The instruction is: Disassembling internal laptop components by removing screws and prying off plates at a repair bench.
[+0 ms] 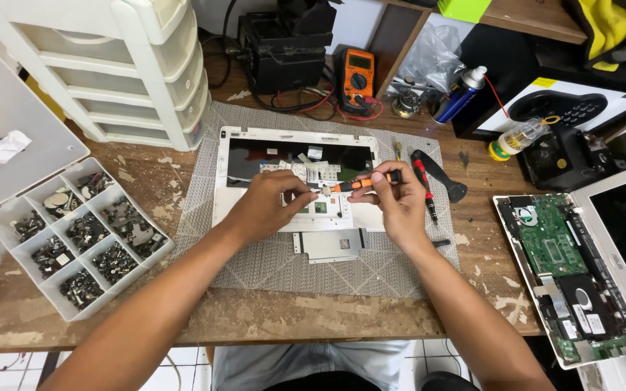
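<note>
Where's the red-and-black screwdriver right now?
In the head view, the red-and-black screwdriver lies on the grey mat, just right of the right hand and the white laptop case.

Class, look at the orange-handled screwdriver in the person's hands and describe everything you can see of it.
The screwdriver is slim, with an orange handle, a black band at its rear end and a short metal shaft. It lies nearly level, tip pointing left, above the white laptop shell on the grey mat. The right hand pinches the handle; the left hand has its fingertips at the tip end. The tip itself is too small to make out.
</note>
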